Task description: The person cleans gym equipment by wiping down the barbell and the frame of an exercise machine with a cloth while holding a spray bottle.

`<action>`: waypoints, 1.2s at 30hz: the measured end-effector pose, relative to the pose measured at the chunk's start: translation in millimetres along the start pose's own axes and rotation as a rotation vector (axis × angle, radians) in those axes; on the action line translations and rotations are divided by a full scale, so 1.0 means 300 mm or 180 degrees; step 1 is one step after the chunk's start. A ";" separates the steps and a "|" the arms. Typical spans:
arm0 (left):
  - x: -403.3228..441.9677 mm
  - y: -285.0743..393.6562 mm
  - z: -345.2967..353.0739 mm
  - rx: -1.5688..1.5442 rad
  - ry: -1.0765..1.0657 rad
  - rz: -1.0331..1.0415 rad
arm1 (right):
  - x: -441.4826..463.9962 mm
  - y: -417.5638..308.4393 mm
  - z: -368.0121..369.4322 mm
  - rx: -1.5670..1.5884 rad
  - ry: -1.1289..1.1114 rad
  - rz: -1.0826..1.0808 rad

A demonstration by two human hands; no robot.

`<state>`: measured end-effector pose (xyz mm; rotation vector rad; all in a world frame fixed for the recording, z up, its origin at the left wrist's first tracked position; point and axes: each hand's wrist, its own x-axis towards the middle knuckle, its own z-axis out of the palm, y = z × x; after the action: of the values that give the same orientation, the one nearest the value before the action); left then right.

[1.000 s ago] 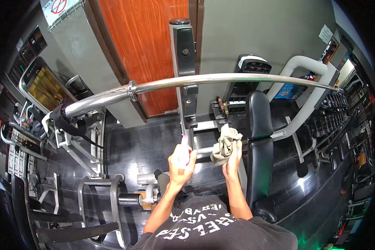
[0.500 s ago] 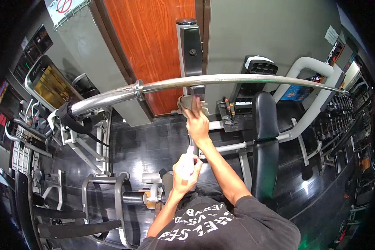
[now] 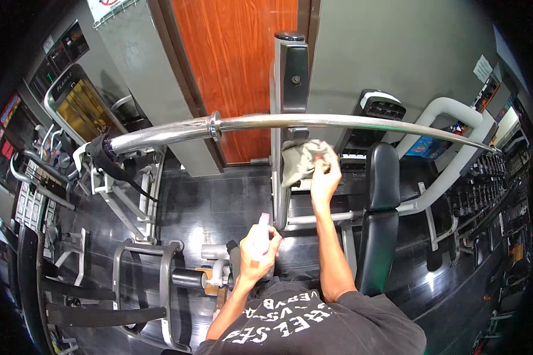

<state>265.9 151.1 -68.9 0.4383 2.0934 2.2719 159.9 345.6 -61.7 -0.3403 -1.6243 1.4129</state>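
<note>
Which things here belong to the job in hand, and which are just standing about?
In use, apparently:
- cloth, in the right hand
- pink-and-white bottle, in the left hand
- upright post, by the cloth

Merely nearby, touched by neither hand:
- barbell
- bench pad
- dumbbells
- wooden door

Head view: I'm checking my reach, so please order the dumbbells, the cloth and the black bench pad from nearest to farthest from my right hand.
1. Cloth: nearest, held in the right hand.
2. Black bench pad: a little to the hand's right.
3. Dumbbells: farthest, in rows well off to the right.
</note>
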 end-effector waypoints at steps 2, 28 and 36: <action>0.006 -0.007 0.000 0.0032 -0.0012 -0.0050 | -0.023 0.011 0.045 -0.0032 0.0670 -0.0384; 0.012 -0.028 0.038 -0.0167 -0.0226 -0.0168 | 0.030 0.014 -0.077 -0.1194 -0.0714 -0.0944; 0.013 -0.023 0.019 0.0244 -0.0553 -0.0065 | 0.013 0.045 -0.039 -0.2340 -0.1440 -0.1139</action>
<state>262.2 158.0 -74.7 0.5909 2.0938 2.0654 162.1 360.0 -73.1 -0.1268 -2.4145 0.6031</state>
